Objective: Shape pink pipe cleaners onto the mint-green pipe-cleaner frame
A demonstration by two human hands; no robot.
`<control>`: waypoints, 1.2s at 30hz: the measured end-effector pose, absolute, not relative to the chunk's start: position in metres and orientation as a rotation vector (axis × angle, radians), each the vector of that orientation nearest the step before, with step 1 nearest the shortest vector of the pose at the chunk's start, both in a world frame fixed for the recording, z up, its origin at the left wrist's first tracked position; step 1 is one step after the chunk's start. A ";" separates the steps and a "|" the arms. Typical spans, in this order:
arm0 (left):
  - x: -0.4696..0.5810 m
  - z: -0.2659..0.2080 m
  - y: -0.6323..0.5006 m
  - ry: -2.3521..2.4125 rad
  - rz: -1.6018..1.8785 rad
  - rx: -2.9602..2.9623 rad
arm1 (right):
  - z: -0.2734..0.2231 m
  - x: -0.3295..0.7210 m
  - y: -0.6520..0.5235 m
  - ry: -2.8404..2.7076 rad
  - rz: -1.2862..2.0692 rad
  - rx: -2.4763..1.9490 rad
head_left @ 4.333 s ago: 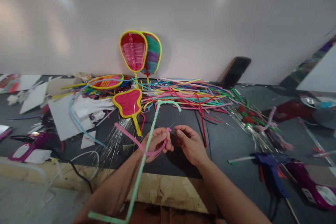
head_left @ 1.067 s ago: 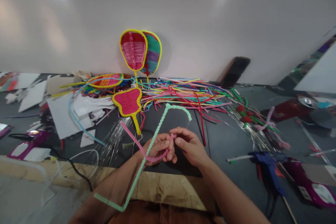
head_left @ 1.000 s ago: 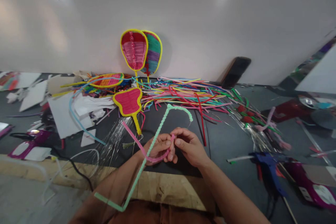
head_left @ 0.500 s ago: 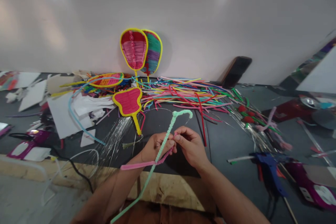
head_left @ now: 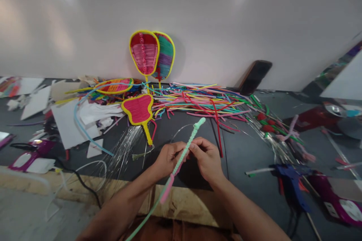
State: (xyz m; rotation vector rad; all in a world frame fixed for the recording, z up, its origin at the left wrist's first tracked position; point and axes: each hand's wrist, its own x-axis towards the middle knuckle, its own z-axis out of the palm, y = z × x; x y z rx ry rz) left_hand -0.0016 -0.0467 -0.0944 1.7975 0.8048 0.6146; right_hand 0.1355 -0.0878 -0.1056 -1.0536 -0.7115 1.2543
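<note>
Showing, nearest, a green stem (head_left: 183, 153) slanting up from the lower edge of view across the hands, with a pink stem (head_left: 167, 191) crossing it and dangling. Holding the pink stem in the left hand (head_left: 169, 158) with a closed grip; pinching toward its upper end with the right hand (head_left: 208, 161), thumb against forefinger, contact partly hidden behind the green stem. Including a thin wire (head_left: 181, 128) arching just beyond. Displaying on the dark tabletop (head_left: 240, 147) a blue glue gun (head_left: 291, 184) at right and silver wires (head_left: 124, 150) at left. Presenting, farther back, a pink fan (head_left: 138, 110) with yellow rim, beside a heap of coloured stems (head_left: 198, 99). Ending with a leaning phone (head_left: 256, 77) and two upright, overlapping fans (head_left: 144, 52) before the pale wall (head_left: 215, 19).
</note>
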 end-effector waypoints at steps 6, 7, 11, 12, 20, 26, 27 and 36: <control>0.000 -0.103 -0.048 0.806 0.637 1.564 | -0.104 0.139 -0.086 -0.719 1.306 -1.031; 0.001 -0.105 -0.049 0.767 0.633 1.439 | -0.106 0.140 -0.085 -0.668 1.369 -0.989; 0.005 -0.107 -0.050 0.564 0.619 0.913 | -0.107 0.142 -0.083 -0.489 1.560 -0.844; 0.005 -0.106 -0.051 0.519 0.614 0.814 | -0.106 0.142 -0.083 -0.477 1.597 -0.819; 0.006 -0.099 -0.056 0.299 0.521 0.515 | -0.109 0.142 -0.086 -0.516 1.718 -0.764; 0.006 -0.104 -0.056 0.280 0.519 0.512 | -0.111 0.143 -0.084 -0.614 1.626 -0.775; 0.006 -0.104 -0.056 0.274 0.514 0.513 | -0.111 0.144 -0.084 -0.632 1.616 -0.775; 0.006 -0.103 -0.058 0.202 0.483 0.444 | -0.111 0.146 -0.083 -0.726 1.585 -0.741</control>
